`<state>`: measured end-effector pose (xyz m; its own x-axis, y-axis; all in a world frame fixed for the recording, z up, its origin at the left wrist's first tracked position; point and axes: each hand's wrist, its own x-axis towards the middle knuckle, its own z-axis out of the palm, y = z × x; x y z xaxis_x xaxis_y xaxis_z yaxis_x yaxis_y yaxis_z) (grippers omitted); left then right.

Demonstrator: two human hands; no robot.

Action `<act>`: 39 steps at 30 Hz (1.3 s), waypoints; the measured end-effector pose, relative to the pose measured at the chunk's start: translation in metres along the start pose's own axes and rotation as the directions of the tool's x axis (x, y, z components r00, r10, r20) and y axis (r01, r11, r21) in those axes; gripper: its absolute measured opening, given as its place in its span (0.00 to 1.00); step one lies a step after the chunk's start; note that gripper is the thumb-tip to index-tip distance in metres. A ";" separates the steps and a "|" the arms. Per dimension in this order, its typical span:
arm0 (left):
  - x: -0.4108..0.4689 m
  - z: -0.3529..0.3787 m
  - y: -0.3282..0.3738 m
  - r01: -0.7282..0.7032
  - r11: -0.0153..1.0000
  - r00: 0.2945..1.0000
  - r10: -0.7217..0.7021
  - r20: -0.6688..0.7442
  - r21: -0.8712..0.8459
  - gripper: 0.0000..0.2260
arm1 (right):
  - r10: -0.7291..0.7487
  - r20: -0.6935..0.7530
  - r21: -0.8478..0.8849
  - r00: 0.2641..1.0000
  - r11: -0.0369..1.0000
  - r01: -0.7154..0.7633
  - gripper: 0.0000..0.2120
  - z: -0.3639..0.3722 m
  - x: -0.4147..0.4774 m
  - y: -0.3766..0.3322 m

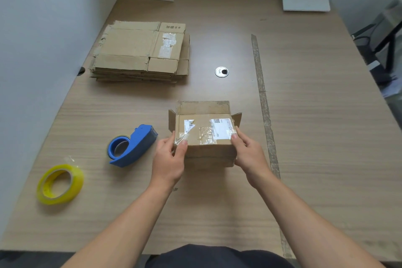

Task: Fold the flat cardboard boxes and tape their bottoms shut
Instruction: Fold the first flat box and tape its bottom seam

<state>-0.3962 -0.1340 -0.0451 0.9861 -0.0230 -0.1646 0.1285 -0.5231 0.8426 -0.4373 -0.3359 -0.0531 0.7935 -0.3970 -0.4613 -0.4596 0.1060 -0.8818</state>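
Observation:
A small cardboard box (pixel 204 130) stands on the table in front of me, with torn white labels and old tape on its upper face and flaps sticking out at the far side and both ends. My left hand (pixel 170 159) grips its near left corner, thumb on top. My right hand (pixel 248 150) grips the near right corner the same way. A blue tape dispenser (pixel 132 146) lies just left of the box. Further left lies a yellow tape roll (pixel 59 184). A stack of flat cardboard boxes (pixel 141 50) sits at the far left.
The wooden table (pixel 315 126) has a round cable grommet (pixel 221 72) beyond the box and a worn tape strip (pixel 264 104) running front to back on the right. A white stand (pixel 305 0) is at the far right; walls close the left and back.

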 end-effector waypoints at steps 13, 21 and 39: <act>0.005 -0.006 -0.007 0.052 0.976 0.989 -0.020 0.149 -0.210 0.08 | 0.006 -0.003 -0.097 1.000 0.995 -0.006 0.19 -0.012 0.005 -0.012; 0.002 -0.016 0.006 -0.019 0.991 0.984 0.041 0.171 -0.132 0.17 | 0.040 0.079 -0.103 0.996 0.994 -0.032 0.18 -0.023 0.009 -0.026; 0.004 -0.003 0.056 -0.161 0.984 0.979 0.149 -0.136 -0.077 0.11 | -0.158 -0.126 0.217 0.979 0.959 0.183 0.19 0.008 -0.022 -0.018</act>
<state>-0.3852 -0.1605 0.0031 0.9993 0.0155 0.0343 -0.0238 -0.4452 0.8951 -0.4431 -0.3220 -0.0282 0.7993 -0.5207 -0.2999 -0.2090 0.2270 -0.9512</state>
